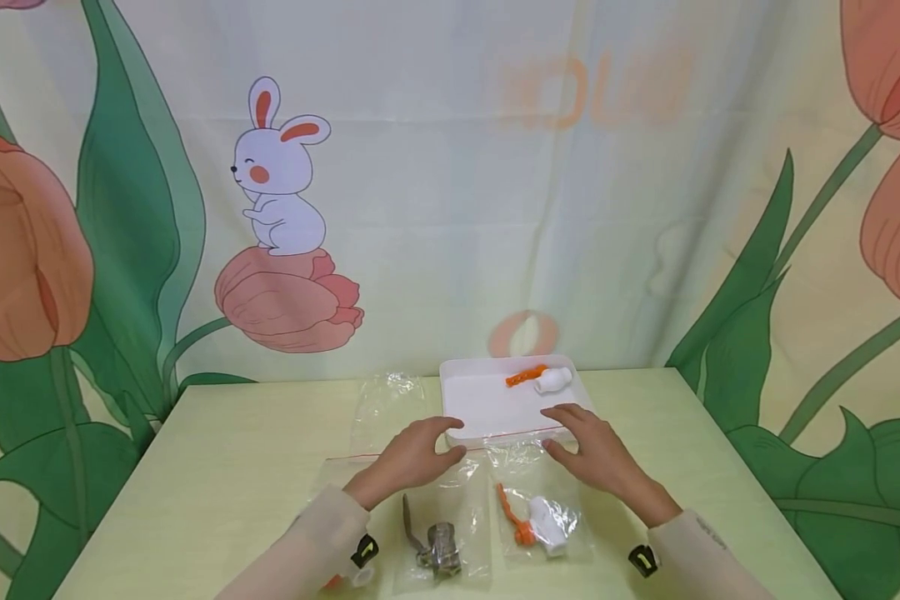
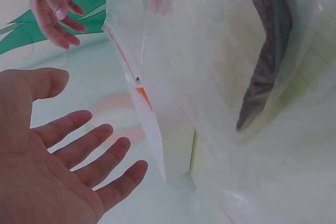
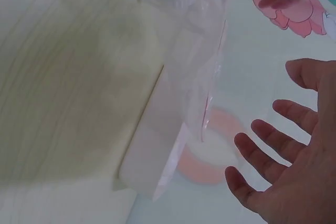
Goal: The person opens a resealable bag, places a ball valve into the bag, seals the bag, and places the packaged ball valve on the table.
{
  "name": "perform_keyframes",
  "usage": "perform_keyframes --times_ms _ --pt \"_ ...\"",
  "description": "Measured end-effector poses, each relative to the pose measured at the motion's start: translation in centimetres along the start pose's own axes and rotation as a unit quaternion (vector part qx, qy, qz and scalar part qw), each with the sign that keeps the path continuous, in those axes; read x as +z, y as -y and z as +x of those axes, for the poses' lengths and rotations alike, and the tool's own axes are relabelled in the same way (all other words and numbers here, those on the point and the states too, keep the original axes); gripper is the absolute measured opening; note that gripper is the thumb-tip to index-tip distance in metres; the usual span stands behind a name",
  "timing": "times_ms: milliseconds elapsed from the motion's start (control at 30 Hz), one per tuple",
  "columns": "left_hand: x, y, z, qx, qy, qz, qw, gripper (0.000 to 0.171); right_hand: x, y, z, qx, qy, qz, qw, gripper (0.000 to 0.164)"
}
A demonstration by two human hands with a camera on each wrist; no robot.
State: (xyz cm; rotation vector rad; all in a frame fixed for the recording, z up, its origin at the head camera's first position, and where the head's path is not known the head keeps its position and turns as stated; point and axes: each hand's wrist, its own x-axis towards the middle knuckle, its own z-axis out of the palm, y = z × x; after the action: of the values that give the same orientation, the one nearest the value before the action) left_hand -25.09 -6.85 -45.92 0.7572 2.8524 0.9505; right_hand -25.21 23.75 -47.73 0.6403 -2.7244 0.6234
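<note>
My left hand [image 1: 412,457] hovers near the front left corner of a white tray [image 1: 480,400], fingers spread and holding nothing. On the other side, my right hand [image 1: 598,454] hangs over the tray's front right corner, its palm facing the left hand, also with nothing in it. Inside the tray lie an orange stick-like piece [image 1: 526,376] and a white rounded piece [image 1: 553,381]. In front, a clear zip bag [image 1: 581,521] holds an orange piece and a white one. Beside it, another clear bag [image 1: 476,562] contains a dark grey-brown cylinder [image 1: 443,547] with a long curved arm [image 2: 265,61].
Partly under the left sleeve lies a bag with a small orange piece [image 1: 333,581] and a white one. A flat clear bag [image 1: 390,408] lies left of the tray. Behind the pale table [image 1: 255,442] hangs a curtain [image 1: 435,208] printed with tulips and a rabbit.
</note>
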Motion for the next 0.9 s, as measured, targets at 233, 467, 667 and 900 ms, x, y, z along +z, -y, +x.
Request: perform_keyframes --times_ms 233,467,667,900 --pt "-1.7 0.2 -1.2 0.009 -0.007 0.065 0.9978 0.053 -0.4 1.7 0.0 -0.042 0.034 -0.026 0.998 0.061" --pt "-3.0 1.0 -1.6 0.02 -0.026 0.117 0.9925 0.058 -0.5 3.0 0.3 -0.057 0.068 -0.045 0.995 0.068" --pt "-4.4 2.0 -1.7 0.018 -0.033 0.14 0.9894 0.06 -0.6 4.1 0.6 -0.064 0.081 -0.073 0.992 0.07" --pt "-5.9 3.7 -1.4 0.015 -0.04 0.158 0.9866 0.061 -0.6 4.8 1.3 -0.081 0.069 -0.089 0.99 0.069"
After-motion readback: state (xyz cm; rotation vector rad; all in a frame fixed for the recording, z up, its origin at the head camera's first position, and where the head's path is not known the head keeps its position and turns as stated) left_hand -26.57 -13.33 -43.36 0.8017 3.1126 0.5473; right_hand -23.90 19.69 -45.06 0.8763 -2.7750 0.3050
